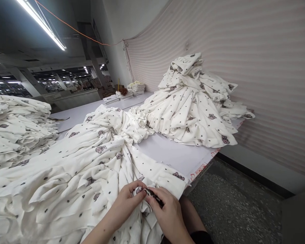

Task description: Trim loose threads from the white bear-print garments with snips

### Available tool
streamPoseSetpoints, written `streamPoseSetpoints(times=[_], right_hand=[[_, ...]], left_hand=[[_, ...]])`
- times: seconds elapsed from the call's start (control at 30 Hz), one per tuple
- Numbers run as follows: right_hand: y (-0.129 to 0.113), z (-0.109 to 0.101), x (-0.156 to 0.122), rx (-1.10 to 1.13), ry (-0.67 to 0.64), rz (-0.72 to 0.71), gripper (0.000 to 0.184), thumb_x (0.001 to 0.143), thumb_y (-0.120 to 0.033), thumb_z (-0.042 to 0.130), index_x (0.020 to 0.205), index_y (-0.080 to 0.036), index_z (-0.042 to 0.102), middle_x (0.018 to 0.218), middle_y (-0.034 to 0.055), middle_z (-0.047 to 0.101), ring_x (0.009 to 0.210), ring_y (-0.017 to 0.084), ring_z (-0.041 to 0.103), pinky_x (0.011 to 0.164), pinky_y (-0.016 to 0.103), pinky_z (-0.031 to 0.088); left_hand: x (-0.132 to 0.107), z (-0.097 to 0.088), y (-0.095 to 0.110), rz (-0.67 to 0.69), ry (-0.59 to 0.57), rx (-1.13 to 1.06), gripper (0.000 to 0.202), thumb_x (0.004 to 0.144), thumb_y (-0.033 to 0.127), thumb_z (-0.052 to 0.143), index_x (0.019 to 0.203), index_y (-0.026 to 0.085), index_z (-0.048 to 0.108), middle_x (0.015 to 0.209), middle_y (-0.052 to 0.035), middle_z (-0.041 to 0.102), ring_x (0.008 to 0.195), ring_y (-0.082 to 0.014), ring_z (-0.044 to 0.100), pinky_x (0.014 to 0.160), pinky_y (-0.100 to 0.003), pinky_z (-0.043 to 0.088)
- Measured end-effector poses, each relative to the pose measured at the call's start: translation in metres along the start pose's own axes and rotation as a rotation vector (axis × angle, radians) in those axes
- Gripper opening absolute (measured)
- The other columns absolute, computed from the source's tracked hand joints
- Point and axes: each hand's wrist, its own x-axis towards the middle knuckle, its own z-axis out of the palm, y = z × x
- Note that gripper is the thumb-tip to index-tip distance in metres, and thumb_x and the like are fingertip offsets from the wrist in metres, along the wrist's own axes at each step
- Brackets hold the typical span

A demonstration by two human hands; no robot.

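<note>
Cloth (137,191) is sitting pinched in the left hand (125,202); at its three o'clock, the right hand (168,207) is gripping a small dark object (155,198).

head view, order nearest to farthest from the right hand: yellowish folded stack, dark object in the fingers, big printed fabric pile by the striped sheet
1. Dark object: in the right hand
2. Printed fabric pile: farther up the table, beside the striped sheet
3. Yellowish folded stack: farthest back, left of the pile
</note>
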Motion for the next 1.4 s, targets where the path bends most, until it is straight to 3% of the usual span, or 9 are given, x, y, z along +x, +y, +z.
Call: streamPoseSetpoints(times=[0.17,0.4,0.6,0.8,0.93,1.03,1.13,1.27,1.4], right_hand=[[0.007,-0.004,-0.001,0.021,0.027,0.039,0.018,0.086,-0.025,0.06,0.098,-0.021,0.073,0.091,0.0049,0.074,0.086,0.022,0.069,0.077,0.028,0.052],[0.001,-0.008,0.0,-0.073,-0.019,0.02,0.025,0.086,-0.023,0.059,0.109,-0.024,0.07,0.096,0.0045,0.073,0.089,0.023,0.068,0.076,0.029,0.051],[0.017,-0.015,0.003,0.092,0.042,0.092,0.024,0.09,-0.031,0.053,0.087,-0.019,0.074,0.079,0.0049,0.074,0.075,0.021,0.068,0.069,0.027,0.051],[0.012,-0.012,-0.004,0.071,0.026,0.04,0.024,0.085,-0.025,0.061,0.107,-0.022,0.07,0.099,0.0055,0.072,0.091,0.023,0.067,0.08,0.028,0.051],[0.024,-0.019,-0.005,0.077,0.098,0.068,0.017,0.089,-0.03,0.056,0.091,-0.023,0.071,0.085,0.0034,0.071,0.081,0.02,0.066,0.073,0.026,0.051],[0.048,-0.035,-0.013,0.069,0.21,0.158,0.02,0.09,-0.035,0.054,0.091,-0.019,0.065,0.09,0.0068,0.07,0.085,0.022,0.065,0.075,0.028,0.051],[0.055,-0.04,-0.02,0.088,0.241,0.19,0.025,0.086,-0.036,0.058,0.102,-0.018,0.063,0.084,0.0057,0.068,0.076,0.021,0.064,0.07,0.028,0.051],[0.028,-0.022,-0.01,0.229,0.14,0.101,0.038,0.081,-0.029,0.064,0.118,-0.02,0.06,0.091,0.0043,0.068,0.075,0.018,0.063,0.066,0.023,0.05],[0.009,-0.002,0.014,0.287,0.107,0.041,0.01,0.085,-0.026,0.06,0.082,-0.019,0.067,0.079,0.0013,0.066,0.076,0.017,0.061,0.07,0.022,0.047]], left_hand=[[-0.001,0.0,0.0,-0.001,0.03,0.033,0.021,0.082,0.038,0.059,0.078,0.018,0.063,0.073,0.0009,0.061,0.076,-0.0182,0.055,0.072,-0.025,0.042],[0.002,0.003,0.003,-0.018,-0.021,-0.014,0.023,0.084,0.038,0.058,0.09,0.018,0.067,0.089,-0.0043,0.071,0.092,-0.0237,0.061,0.086,-0.031,0.045],[0.001,-0.004,0.005,-0.099,-0.035,-0.041,0.03,0.077,0.035,0.067,0.104,0.021,0.063,0.101,-0.0028,0.067,0.09,-0.0218,0.061,0.081,-0.031,0.047],[0.003,-0.004,0.005,-0.154,-0.14,-0.114,0.027,0.079,0.04,0.067,0.097,0.021,0.066,0.088,-0.0009,0.071,0.089,-0.0213,0.063,0.083,-0.028,0.046],[0.006,-0.021,0.015,0.006,0.104,0.147,0.033,0.081,0.049,0.06,0.095,0.02,0.067,0.088,-0.0038,0.07,0.088,-0.0251,0.062,0.079,-0.032,0.046],[0.007,-0.04,0.027,0.0,0.279,0.16,0.035,0.082,0.054,0.057,0.093,0.022,0.064,0.085,-0.0014,0.067,0.084,-0.0238,0.061,0.075,-0.03,0.047],[0.009,-0.041,0.033,-0.053,0.058,0.007,0.033,0.085,0.052,0.057,0.094,0.021,0.066,0.089,-0.0011,0.07,0.089,-0.0223,0.063,0.08,-0.028,0.047],[0.013,-0.015,0.029,-0.11,-0.149,-0.068,0.032,0.086,0.049,0.058,0.099,0.023,0.071,0.094,-0.0012,0.072,0.096,-0.0221,0.063,0.087,-0.027,0.047],[0.018,0.003,0.022,-0.099,-0.204,-0.019,0.032,0.086,0.049,0.058,0.096,0.023,0.072,0.091,-0.0005,0.072,0.098,-0.0218,0.061,0.089,-0.027,0.046]])
